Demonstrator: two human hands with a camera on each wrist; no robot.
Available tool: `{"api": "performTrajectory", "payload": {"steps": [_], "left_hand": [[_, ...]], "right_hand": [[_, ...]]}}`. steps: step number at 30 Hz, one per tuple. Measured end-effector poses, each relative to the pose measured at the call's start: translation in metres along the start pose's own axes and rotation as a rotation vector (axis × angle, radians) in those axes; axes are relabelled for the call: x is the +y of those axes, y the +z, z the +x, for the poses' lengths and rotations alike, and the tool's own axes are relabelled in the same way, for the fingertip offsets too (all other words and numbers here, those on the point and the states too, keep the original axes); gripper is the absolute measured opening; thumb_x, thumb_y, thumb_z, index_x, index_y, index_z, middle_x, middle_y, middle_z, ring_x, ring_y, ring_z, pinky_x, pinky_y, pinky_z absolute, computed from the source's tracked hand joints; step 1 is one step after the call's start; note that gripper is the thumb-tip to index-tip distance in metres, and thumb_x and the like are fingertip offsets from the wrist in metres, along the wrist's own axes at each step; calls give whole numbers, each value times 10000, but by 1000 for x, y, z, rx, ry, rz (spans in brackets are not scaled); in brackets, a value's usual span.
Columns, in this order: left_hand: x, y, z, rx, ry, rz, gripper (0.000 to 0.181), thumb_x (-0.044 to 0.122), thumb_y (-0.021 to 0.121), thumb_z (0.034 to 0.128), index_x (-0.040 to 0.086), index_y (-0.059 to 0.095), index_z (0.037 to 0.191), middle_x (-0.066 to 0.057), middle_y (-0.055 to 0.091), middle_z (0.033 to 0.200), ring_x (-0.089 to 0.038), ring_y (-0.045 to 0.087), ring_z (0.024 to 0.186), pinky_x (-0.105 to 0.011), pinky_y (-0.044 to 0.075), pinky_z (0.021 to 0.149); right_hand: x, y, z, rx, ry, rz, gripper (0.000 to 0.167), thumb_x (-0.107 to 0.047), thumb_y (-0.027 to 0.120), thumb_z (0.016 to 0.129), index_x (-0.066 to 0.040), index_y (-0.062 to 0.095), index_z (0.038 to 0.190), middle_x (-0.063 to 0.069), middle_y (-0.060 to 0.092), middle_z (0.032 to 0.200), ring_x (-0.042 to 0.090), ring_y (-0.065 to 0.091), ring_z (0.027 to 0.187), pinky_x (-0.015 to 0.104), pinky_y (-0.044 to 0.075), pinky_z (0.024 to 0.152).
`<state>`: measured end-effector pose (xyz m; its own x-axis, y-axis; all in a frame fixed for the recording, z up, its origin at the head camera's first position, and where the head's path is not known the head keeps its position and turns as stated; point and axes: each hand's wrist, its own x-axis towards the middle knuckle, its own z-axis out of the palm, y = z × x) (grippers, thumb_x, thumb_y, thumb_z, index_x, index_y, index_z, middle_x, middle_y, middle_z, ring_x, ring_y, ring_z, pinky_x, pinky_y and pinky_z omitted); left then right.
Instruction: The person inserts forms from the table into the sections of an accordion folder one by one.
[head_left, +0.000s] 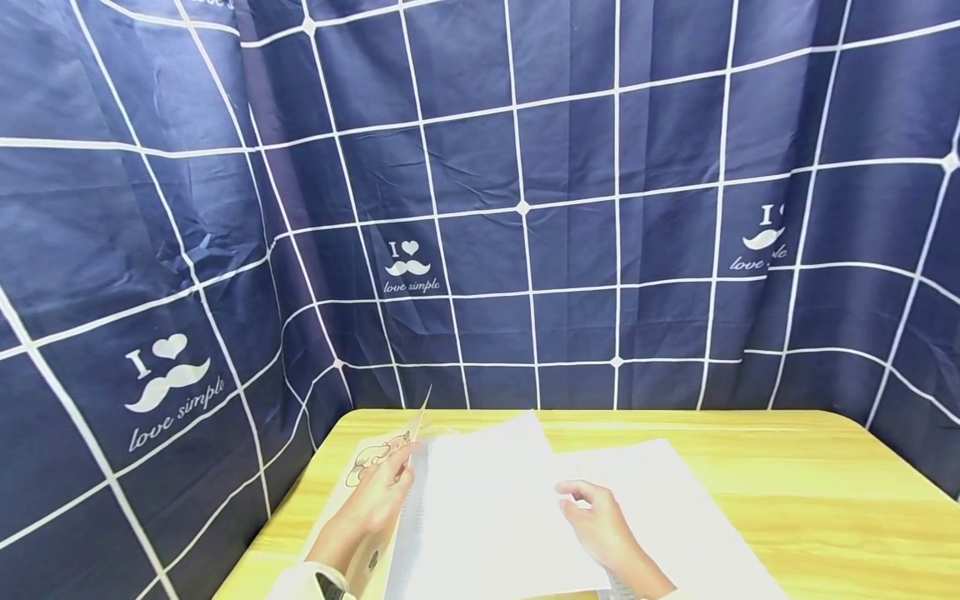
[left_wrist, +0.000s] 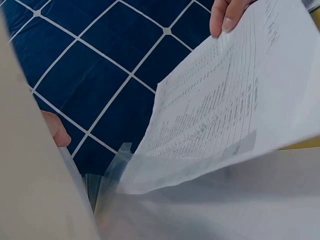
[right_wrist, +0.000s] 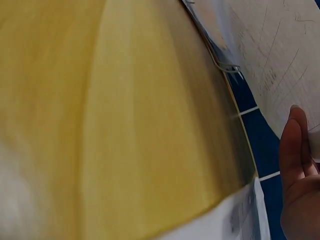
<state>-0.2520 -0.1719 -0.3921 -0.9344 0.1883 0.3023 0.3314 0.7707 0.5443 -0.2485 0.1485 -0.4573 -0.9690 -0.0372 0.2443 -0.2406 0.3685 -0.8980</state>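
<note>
A folder with clear plastic pockets lies opened on the table; its pale cover [head_left: 371,460] bears a cartoon drawing. My left hand [head_left: 378,493] holds the folder near its raised cover and pocket edge, and its fingertip [left_wrist: 57,131] shows beside the cover in the left wrist view. Between the hands is a white printed sheet [head_left: 495,492], tilted, with one edge under a clear plastic pocket [left_wrist: 117,167]. My right hand [head_left: 600,527] pinches the sheet's right side; its fingers [left_wrist: 227,20] show at the sheet's top edge in the left wrist view.
Another white sheet [head_left: 667,492] lies at the right, partly under my right forearm. The yellow wood-grain table [head_left: 817,492] extends to the right. A dark blue curtain [head_left: 570,250] with white grid lines hangs behind and on the left side.
</note>
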Motion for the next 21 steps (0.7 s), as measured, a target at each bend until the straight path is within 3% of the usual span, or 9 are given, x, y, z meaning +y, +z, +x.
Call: {"api": "performTrajectory", "payload": {"steps": [10, 16, 21], "left_hand": [[0, 0, 1, -3, -14, -6, 386, 167, 408, 972, 127, 503, 1344, -132, 533, 1339, -324, 551, 1159, -507, 400, 989], [0, 0, 0, 1, -20, -8, 389, 167, 414, 970, 119, 501, 1347, -134, 525, 1349, -331, 549, 1164, -513, 393, 997], [0, -1, 0, 4, -16, -15, 391, 159, 417, 968, 130, 499, 1349, -144, 521, 1354, -337, 545, 1171, -513, 391, 1001]], "right_hand": [[-8, 12, -3, -21, 7, 21, 245, -79, 615, 862, 11, 652, 1086, 202, 603, 1187, 367, 607, 1029, 519, 519, 821], [-12, 18, -4, -43, -7, 21, 234, -97, 615, 864, 8, 659, 1069, 195, 608, 1199, 430, 528, 1143, 584, 450, 902], [-13, 21, -5, -59, 7, 20, 234, -114, 615, 863, -1, 668, 1060, 187, 623, 1183, 404, 538, 1134, 586, 425, 934]]}}
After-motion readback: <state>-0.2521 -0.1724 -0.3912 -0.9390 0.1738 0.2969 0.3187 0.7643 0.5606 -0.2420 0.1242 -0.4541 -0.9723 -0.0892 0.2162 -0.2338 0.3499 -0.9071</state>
